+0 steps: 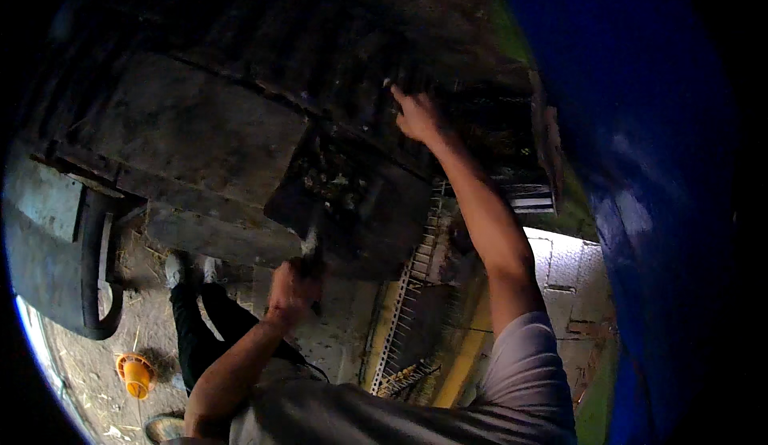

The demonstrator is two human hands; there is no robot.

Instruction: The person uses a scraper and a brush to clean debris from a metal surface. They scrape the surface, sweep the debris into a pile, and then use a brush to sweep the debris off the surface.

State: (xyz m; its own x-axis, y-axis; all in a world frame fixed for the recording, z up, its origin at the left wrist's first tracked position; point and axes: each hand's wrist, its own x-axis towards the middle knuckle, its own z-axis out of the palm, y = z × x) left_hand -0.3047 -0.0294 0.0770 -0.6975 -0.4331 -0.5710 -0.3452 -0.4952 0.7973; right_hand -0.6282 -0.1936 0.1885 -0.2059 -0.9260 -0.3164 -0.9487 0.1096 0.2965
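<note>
My left hand [294,294] is closed around the short handle of a dark scoop or shovel [311,238], low in front of my body. Beyond the handle, a dark pan-like area holds loose, mottled debris [336,181]; its edges fade into shadow. My right arm stretches far forward over a dark, ridged surface [336,55]. The right hand [417,115] has its index finger extended and the others curled. A small pale spot shows at its fingertip, and I cannot tell whether it is pinched there.
Worn boards or panels [204,127] lie left of the debris. A pronged metal strip [401,301] runs beside yellow beams [465,349]. Blue sheeting [660,145] hangs at right. An orange poultry feeder or drinker [137,376] stands on the straw-strewn floor, below a grey plastic container [54,277].
</note>
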